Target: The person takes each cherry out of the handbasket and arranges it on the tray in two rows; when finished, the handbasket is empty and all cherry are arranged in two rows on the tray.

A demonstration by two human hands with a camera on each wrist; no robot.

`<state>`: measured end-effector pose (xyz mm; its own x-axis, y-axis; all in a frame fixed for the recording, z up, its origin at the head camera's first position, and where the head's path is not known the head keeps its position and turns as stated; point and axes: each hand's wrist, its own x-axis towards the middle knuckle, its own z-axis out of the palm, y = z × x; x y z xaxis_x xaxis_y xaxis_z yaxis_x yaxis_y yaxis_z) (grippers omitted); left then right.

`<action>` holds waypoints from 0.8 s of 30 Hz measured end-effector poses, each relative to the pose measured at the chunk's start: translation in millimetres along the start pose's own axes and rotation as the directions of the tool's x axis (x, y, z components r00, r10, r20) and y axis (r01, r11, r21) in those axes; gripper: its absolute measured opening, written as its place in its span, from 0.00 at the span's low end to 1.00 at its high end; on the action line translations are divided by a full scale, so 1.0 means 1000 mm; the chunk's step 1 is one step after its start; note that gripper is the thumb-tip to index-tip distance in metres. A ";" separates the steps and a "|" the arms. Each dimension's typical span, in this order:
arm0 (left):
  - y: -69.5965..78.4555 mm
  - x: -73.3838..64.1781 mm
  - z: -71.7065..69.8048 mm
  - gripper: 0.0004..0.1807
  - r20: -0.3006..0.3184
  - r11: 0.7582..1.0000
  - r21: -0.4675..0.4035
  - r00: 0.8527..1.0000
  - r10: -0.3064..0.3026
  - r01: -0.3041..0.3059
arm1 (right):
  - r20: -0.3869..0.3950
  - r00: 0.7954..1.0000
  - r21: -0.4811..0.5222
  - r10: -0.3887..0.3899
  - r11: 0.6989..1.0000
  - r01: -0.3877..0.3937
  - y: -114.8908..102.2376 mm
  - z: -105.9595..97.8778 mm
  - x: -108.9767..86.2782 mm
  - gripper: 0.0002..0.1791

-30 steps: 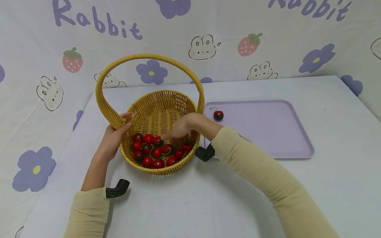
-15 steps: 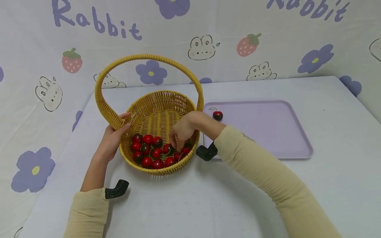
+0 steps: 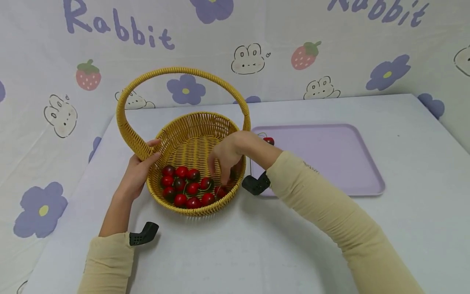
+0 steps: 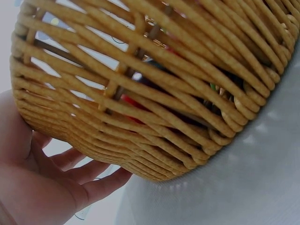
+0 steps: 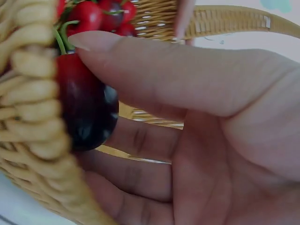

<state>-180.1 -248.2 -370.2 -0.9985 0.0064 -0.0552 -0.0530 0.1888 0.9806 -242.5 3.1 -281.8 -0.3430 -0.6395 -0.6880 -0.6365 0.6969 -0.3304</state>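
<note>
A yellow woven basket (image 3: 191,149) with a tall arched handle holds several dark red cherries (image 3: 180,200) grouped at its near side. My left hand (image 3: 136,175) grips its left rim at the foot of the handle, thumb over the edge; the left wrist view shows the fingers (image 4: 105,185) against the outer weave. Inside the basket at the right, my right hand (image 3: 229,157) reaches down among the cherries. Close up in the right wrist view, thumb and fingers pinch a dark red cherry (image 5: 89,108) beside the basket wall.
A pale purple tray (image 3: 315,163) lies right of the basket, with a single stemmed cherry (image 3: 269,141) at its upper left, partly hidden by the right wrist. Behind the white table (image 3: 205,253) hangs a printed cloth (image 3: 279,24). Black wrist cameras sit at both cuffs.
My right hand has shifted from the middle cherries toward the basket's right side, its fingers now pointing down. The left hand stays on the rim.
</note>
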 end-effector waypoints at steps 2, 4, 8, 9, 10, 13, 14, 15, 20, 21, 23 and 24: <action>0.001 0.000 0.000 0.25 0.002 1.000 0.001 1.000 0.002 -0.002 | -0.016 1.000 0.033 -0.013 0.999 0.013 0.001 -0.003 -0.004 0.24; 0.002 -0.001 0.001 0.25 0.003 1.000 0.001 1.000 0.002 -0.002 | -0.034 0.999 0.094 -0.036 0.995 0.039 0.003 -0.005 -0.009 0.22; 0.003 0.000 0.001 0.25 0.002 1.000 0.003 1.000 0.001 -0.001 | -0.088 0.990 0.214 -0.106 0.969 0.123 0.006 -0.007 -0.015 0.14; 0.003 0.000 0.001 0.25 0.001 1.000 0.003 1.000 0.000 0.000 | -0.093 0.988 0.255 -0.122 0.956 0.142 0.006 -0.006 -0.016 0.13; 0.003 0.000 0.001 0.25 0.001 1.000 0.002 1.000 -0.002 0.002 | -0.098 0.986 0.278 -0.135 0.948 0.158 0.007 -0.006 -0.017 0.13; 0.002 0.000 0.001 0.25 -0.001 1.000 0.001 1.000 -0.005 0.005 | -0.092 0.981 0.333 -0.172 0.923 0.193 0.010 -0.003 -0.020 0.12; 0.002 0.000 0.001 0.25 -0.002 1.000 0.001 1.000 -0.006 0.006 | -0.088 0.980 0.351 -0.181 0.915 0.200 0.011 -0.002 -0.021 0.12; 0.001 0.000 0.001 0.25 -0.003 1.000 0.001 1.000 -0.007 0.007 | -0.086 0.978 0.365 -0.189 0.908 0.207 0.012 -0.001 -0.022 0.13; 0.002 -0.001 0.001 0.25 -0.005 1.000 0.003 1.000 -0.012 0.012 | -0.105 0.966 0.469 -0.236 0.845 0.257 0.023 0.007 -0.026 0.16; 0.002 -0.001 0.001 0.25 -0.005 1.000 0.004 1.000 -0.013 0.013 | -0.114 0.963 0.495 -0.245 0.826 0.269 0.025 0.009 -0.027 0.17; 0.003 -0.001 0.001 0.25 -0.004 1.000 0.004 1.000 -0.013 0.013 | -0.140 0.956 0.543 -0.257 0.787 0.291 0.029 0.012 -0.030 0.18; 0.003 -0.001 0.001 0.26 -0.004 1.000 0.003 1.000 -0.012 0.012 | -0.152 0.952 0.566 -0.264 0.767 0.303 0.030 0.014 -0.032 0.17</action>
<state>-179.1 -246.8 -367.0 -0.9978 0.0006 -0.0666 -0.0652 0.1916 0.9793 -241.2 48.9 -279.1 -0.2638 -0.8426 -0.4695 -0.2009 0.5241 -0.8277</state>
